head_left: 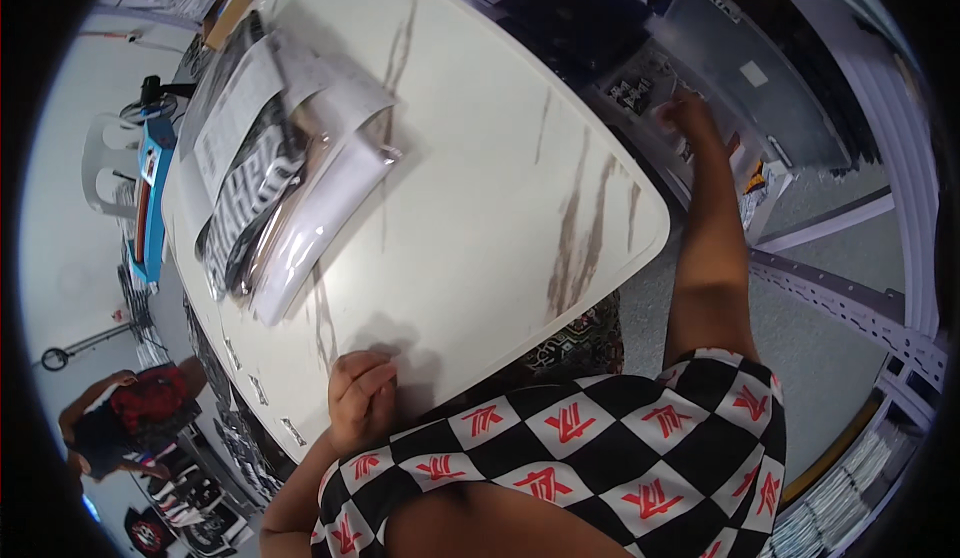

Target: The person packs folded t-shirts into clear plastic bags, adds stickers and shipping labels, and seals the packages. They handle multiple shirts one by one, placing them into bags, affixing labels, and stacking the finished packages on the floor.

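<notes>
My left hand [362,395] rests at the near edge of the white table [470,178], its fingers curled in and nothing showing in them. My right arm stretches off to the right, past the table's corner. At its end, my right hand [686,116] is down in a clear plastic bin [745,148] among small packets. Its fingers are too small and shadowed to tell whether they grip anything. On the table's far left lies a pile of clear plastic-wrapped garments [270,173], some white, one dark with pale lettering. Neither hand touches that pile.
Behind the bin stands a large translucent storage box [750,68], with a dark bag [575,13] beside it. Metal shelving [850,288] runs along the right. At lower left another person [125,413] is near dark goods. A blue box [152,198] stands beyond the table's left side.
</notes>
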Action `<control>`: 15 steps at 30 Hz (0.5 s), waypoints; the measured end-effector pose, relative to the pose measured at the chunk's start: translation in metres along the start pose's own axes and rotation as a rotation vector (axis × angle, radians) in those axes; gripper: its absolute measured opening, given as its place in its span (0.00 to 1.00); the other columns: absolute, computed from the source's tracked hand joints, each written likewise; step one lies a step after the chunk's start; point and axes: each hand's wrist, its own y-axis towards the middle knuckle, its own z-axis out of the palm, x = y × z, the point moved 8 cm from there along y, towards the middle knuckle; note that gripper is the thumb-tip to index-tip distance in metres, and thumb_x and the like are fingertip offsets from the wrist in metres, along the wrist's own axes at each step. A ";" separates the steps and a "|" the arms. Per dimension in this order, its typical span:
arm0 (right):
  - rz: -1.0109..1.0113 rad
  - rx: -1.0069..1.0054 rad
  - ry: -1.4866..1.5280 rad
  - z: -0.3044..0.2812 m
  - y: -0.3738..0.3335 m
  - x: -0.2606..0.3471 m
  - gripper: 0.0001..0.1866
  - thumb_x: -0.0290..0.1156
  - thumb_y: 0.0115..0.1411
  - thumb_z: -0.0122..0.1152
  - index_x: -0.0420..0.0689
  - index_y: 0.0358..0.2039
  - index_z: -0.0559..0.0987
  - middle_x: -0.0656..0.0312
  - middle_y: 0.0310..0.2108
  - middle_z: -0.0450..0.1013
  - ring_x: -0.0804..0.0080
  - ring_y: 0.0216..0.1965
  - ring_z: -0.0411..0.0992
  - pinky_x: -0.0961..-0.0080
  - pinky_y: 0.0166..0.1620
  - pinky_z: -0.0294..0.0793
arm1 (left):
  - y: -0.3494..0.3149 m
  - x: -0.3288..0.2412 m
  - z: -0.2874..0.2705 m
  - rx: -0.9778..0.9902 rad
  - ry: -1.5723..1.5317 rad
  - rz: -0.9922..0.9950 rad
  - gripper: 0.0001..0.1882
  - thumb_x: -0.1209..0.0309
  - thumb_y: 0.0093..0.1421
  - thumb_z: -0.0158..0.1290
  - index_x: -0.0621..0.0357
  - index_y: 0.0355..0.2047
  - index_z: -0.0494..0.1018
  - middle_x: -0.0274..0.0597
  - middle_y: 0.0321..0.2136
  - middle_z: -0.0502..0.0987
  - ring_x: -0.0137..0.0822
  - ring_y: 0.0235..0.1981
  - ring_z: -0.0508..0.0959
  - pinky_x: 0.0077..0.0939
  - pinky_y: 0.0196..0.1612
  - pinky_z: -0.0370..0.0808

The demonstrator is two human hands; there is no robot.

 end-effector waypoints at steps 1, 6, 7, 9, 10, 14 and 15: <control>-0.077 -0.098 0.142 -0.021 -0.018 0.024 0.11 0.27 0.46 0.54 0.39 0.31 0.70 0.58 0.26 0.71 0.71 0.29 0.70 0.79 0.31 0.67 | 0.001 0.001 0.000 -0.027 -0.010 0.003 0.13 0.84 0.43 0.45 0.64 0.32 0.66 0.48 0.30 0.68 0.42 0.30 0.69 0.29 0.32 0.67; -0.336 -0.054 0.941 -0.043 -0.185 0.174 0.08 0.25 0.51 0.52 0.42 0.34 0.69 0.64 0.27 0.69 0.79 0.28 0.69 0.84 0.31 0.67 | 0.001 0.008 -0.003 -0.076 -0.147 -0.107 0.18 0.83 0.45 0.46 0.63 0.40 0.65 0.50 0.35 0.67 0.43 0.36 0.69 0.28 0.38 0.66; -0.360 0.040 0.910 -0.022 -0.211 0.201 0.09 0.25 0.51 0.51 0.41 0.35 0.69 0.64 0.27 0.69 0.80 0.28 0.69 0.86 0.31 0.68 | 0.010 0.008 -0.001 -0.055 -0.276 -0.151 0.20 0.78 0.48 0.44 0.62 0.44 0.61 0.50 0.40 0.64 0.42 0.42 0.65 0.28 0.43 0.62; -0.400 0.249 0.833 0.034 -0.255 0.252 0.10 0.25 0.51 0.52 0.41 0.36 0.68 0.64 0.28 0.70 0.82 0.28 0.68 0.88 0.30 0.68 | 0.025 0.002 0.005 -0.041 -0.562 -0.229 0.25 0.71 0.53 0.43 0.59 0.52 0.52 0.47 0.48 0.58 0.38 0.50 0.59 0.28 0.50 0.55; -0.417 0.360 0.784 0.063 -0.276 0.275 0.11 0.26 0.51 0.52 0.41 0.37 0.68 0.64 0.28 0.70 0.83 0.28 0.68 0.88 0.29 0.68 | 0.028 -0.001 0.006 -0.051 -0.723 -0.258 0.28 0.69 0.54 0.42 0.58 0.54 0.47 0.45 0.51 0.55 0.37 0.52 0.56 0.29 0.52 0.52; -0.404 0.543 0.684 0.149 -0.342 0.340 0.12 0.28 0.53 0.50 0.40 0.38 0.67 0.64 0.29 0.70 0.84 0.30 0.67 0.89 0.29 0.66 | 0.009 0.009 -0.004 -0.140 -1.146 -0.353 0.28 0.66 0.57 0.40 0.60 0.55 0.43 0.42 0.52 0.54 0.33 0.53 0.55 0.30 0.53 0.51; -0.451 0.557 0.652 0.164 -0.354 0.352 0.12 0.28 0.54 0.49 0.39 0.38 0.67 0.64 0.29 0.70 0.84 0.29 0.67 0.89 0.30 0.66 | -0.004 0.013 -0.010 -0.168 -1.228 -0.361 0.28 0.66 0.57 0.39 0.60 0.55 0.44 0.42 0.52 0.54 0.33 0.53 0.55 0.31 0.53 0.51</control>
